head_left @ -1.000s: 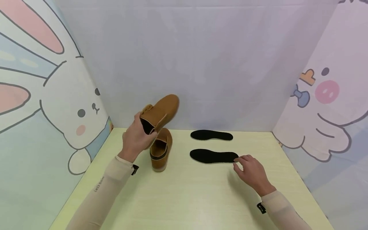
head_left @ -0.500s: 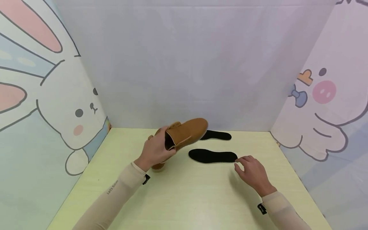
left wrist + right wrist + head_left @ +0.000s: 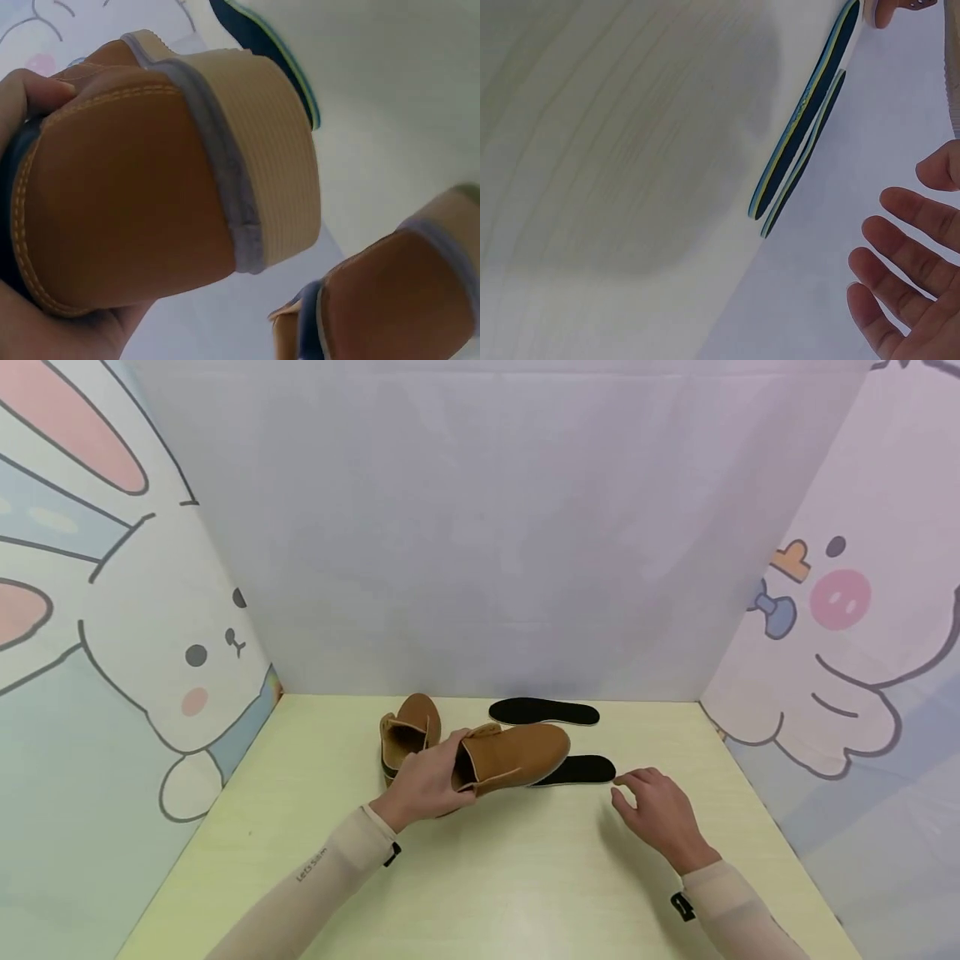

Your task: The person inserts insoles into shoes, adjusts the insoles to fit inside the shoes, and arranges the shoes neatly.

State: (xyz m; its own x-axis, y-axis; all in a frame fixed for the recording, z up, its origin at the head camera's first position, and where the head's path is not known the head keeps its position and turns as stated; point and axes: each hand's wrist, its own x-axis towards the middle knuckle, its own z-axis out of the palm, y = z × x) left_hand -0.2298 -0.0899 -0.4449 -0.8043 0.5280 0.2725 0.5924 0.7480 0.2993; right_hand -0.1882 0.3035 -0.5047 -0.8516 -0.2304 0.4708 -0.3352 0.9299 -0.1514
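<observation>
Head view, left to right: beside a rabbit-printed curtain (image 3: pixel 142 627), the left forearm, in a beige sleeve (image 3: pixel 300 881) lettered along its length, reaches diagonally forward and to the right across a pale wood-grain table (image 3: pixel 510 893). Ahead of it stands one tan lace-up shoe (image 3: pixel 422 714), toe toward the grey-white back wall (image 3: pixel 480 543), its heel partly hidden by the left hand (image 3: pixel 423 781). That hand is clamped on the collar of the second shoe (image 3: pixel 525 752), thumb on the near side and fingers on the far side. The second shoe is held above the table, toe pointing right, and overlaps part of the near black insole (image 3: pixel 592 769) in the view; the far black insole (image 3: pixel 543 711) lies behind, roughly parallel. The left wrist view shows the heel and ribbed sole edge of the gripped shoe. Farther right, well apart from the left, the right hand (image 3: pixel 660 814) holds nothing; its fingers are loosely bent and spread, with the fingertips just beside the near insole's end. Whether they touch it cannot be told. The right forearm slants in from the lower right.
</observation>
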